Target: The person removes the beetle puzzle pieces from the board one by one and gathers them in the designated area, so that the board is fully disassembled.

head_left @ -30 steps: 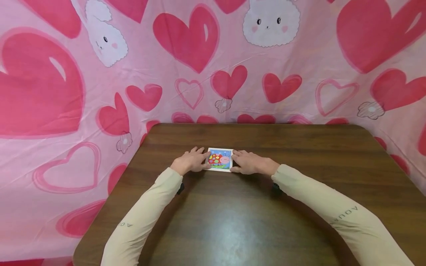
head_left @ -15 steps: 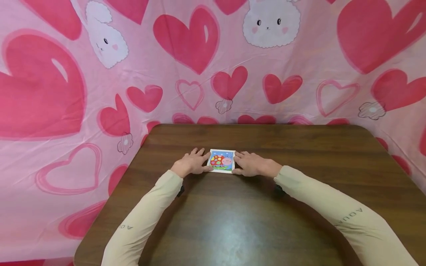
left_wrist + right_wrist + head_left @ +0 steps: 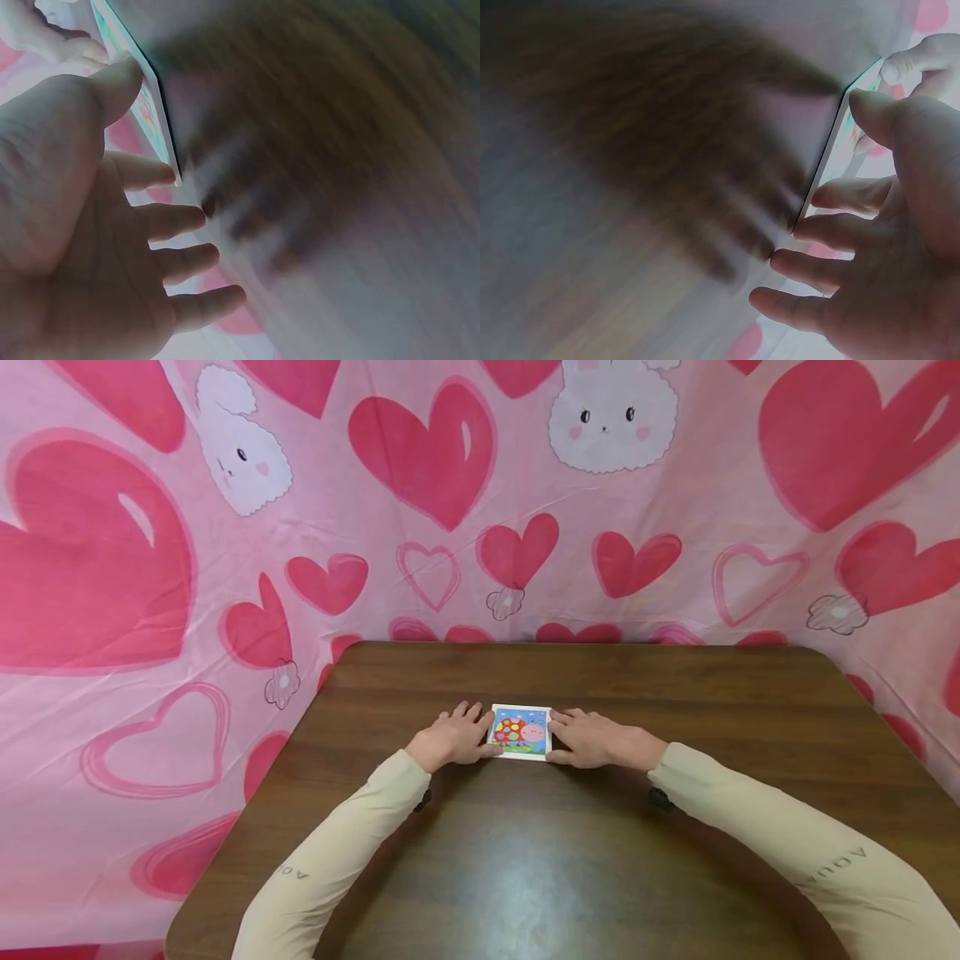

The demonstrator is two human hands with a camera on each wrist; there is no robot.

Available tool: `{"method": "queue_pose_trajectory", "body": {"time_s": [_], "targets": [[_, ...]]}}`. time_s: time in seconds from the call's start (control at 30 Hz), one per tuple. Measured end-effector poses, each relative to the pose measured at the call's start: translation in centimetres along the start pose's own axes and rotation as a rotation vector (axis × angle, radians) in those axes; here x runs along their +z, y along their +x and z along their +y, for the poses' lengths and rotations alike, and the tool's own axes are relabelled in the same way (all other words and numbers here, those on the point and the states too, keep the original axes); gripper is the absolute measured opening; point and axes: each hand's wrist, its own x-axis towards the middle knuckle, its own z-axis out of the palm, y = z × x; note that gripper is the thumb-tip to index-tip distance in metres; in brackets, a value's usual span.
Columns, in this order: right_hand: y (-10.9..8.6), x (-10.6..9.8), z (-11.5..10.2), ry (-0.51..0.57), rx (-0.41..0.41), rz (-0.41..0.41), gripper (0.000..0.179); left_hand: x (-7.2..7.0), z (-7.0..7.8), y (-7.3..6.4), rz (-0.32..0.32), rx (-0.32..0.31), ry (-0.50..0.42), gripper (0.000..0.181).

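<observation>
the left hand (image 3: 454, 738) is resting with fingers relaxed and spread, clasping nothing, its thumb and forefinger touching the left side of the white-edged ladybug picture (image 3: 519, 733); the right hand (image 3: 596, 741) is mirroring it, likewise unclenched, at the right side. the picture is lying between them on the brown table (image 3: 517, 843), neither hand being nearer, its longer-looking side running from hand to hand, though foreshortening is leaving that unsure.

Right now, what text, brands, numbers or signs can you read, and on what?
"AQUA": right sleeve, last letter less clear at the edge.
"AQ": left sleeve, the rest wraps out of sight.
White-edged picture: no readable text.
Pink backdrop: no readable text.
</observation>
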Motion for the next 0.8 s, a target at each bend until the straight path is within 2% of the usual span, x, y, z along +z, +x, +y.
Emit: {"method": "queue_pose_trajectory", "body": {"time_s": [0.8], "targets": [[-3.7,0.8,3.3,0.056,-0.003,0.023,0.072,0.0,4.4,1.0,0.023,0.052,0.07,0.083]]}}
